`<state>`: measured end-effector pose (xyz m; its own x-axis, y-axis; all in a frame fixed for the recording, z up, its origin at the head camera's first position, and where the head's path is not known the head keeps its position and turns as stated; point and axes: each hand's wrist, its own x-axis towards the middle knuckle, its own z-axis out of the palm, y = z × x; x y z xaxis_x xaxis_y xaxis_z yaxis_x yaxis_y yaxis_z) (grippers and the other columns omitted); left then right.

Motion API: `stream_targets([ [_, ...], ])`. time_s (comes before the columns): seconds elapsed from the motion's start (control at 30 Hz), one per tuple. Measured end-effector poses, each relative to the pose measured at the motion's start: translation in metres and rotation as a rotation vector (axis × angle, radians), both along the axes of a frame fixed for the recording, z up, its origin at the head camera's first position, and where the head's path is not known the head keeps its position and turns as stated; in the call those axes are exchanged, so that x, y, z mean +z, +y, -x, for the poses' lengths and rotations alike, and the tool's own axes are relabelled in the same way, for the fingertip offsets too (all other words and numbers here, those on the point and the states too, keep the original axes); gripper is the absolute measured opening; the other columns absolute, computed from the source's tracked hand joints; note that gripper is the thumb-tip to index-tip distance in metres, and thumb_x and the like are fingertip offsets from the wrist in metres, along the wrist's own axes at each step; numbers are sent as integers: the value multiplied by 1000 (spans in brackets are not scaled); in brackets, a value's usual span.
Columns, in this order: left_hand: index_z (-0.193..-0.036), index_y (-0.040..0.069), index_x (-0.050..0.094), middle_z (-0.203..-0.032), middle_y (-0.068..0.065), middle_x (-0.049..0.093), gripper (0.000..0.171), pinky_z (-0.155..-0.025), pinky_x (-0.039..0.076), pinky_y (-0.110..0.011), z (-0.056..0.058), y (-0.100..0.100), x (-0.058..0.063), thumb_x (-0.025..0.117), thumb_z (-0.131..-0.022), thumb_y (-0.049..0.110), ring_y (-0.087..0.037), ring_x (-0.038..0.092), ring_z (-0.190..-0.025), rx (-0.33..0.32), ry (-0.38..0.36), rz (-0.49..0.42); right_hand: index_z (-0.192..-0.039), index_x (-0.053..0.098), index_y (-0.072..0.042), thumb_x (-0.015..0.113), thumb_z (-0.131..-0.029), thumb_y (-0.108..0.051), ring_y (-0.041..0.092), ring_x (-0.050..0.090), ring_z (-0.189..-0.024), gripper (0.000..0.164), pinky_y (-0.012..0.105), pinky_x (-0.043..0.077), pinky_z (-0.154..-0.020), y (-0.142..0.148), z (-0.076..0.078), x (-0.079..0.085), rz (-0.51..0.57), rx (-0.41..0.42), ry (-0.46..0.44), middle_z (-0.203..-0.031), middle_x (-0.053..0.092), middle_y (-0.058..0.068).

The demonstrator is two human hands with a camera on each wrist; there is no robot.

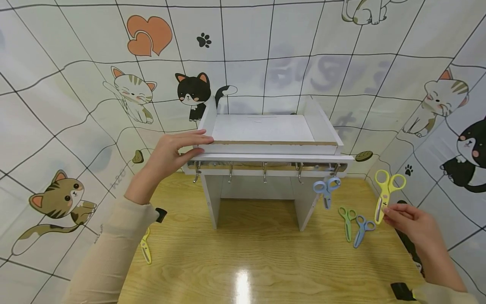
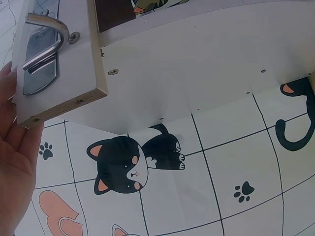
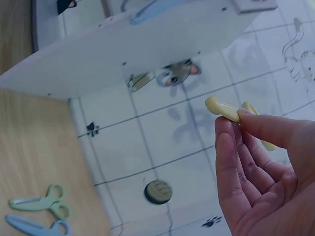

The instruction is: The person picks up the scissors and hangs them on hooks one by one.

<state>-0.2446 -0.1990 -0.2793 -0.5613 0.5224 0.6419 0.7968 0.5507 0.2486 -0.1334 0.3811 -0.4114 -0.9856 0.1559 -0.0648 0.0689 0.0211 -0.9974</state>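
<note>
My left hand (image 1: 172, 152) grips the left front corner of a white shelf rack (image 1: 265, 158), fingers over the top and thumb at the front edge. In the left wrist view, that hand (image 2: 17, 162) is partly hidden behind the rack's end with a metal hook (image 2: 49, 42). My right hand (image 1: 417, 228) pinches yellow scissors (image 1: 385, 192) by the blade end, handles upward, to the right of the rack. Blue-purple scissors (image 1: 327, 190) hang from the rightmost hook. Green scissors (image 1: 347, 221) and blue scissors (image 1: 362, 232) lie on the table near my right hand.
Several metal hooks (image 1: 264, 172) line the rack's front. Another pair of yellow scissors (image 1: 146, 247) lies on the wooden table (image 1: 243, 249) beside my left forearm. A cat-patterned white backdrop (image 1: 265, 76) stands behind the rack and along both sides.
</note>
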Motion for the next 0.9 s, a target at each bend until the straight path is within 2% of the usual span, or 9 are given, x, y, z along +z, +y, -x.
stream_targets([
  [0.13,-121,14,73,-122,-4,73,42,-107,48,-42,0,0,0,77,-83,-2,-25,64,-125,-7,2,-3,-88,72,-22,66,-95,-5,2,71,-69,20,16,58,-61,-10,-2,15,-16,20,93,-79,74,-12],
  [0.4,-121,14,74,-123,-5,73,41,-106,49,-44,-1,0,0,77,-83,-1,-25,64,-125,8,4,4,-90,73,-19,64,-94,2,2,72,-69,23,15,58,-61,-32,-11,41,-71,28,203,-79,75,-11],
  [0.57,-121,15,74,-123,-4,73,42,-105,50,-44,-1,0,0,78,-83,0,-24,64,-125,18,2,9,-93,73,-15,64,-94,3,3,72,-72,21,14,58,-64,-46,-16,51,-102,42,236,-81,75,-10],
  [0.8,-121,15,74,-122,-3,73,42,-105,50,-43,-1,1,0,78,-83,0,-24,64,-125,17,1,8,-95,71,-10,68,-93,-1,2,72,-73,10,13,58,-68,-69,-21,60,-296,70,247,-83,75,-13],
  [0.9,-121,15,74,-122,-3,73,42,-105,50,-43,-1,1,0,78,-82,0,-24,64,-125,18,1,7,-95,70,-10,66,-93,1,3,71,-72,12,13,57,-67,-79,-21,61,-306,112,268,-84,74,-13],
])
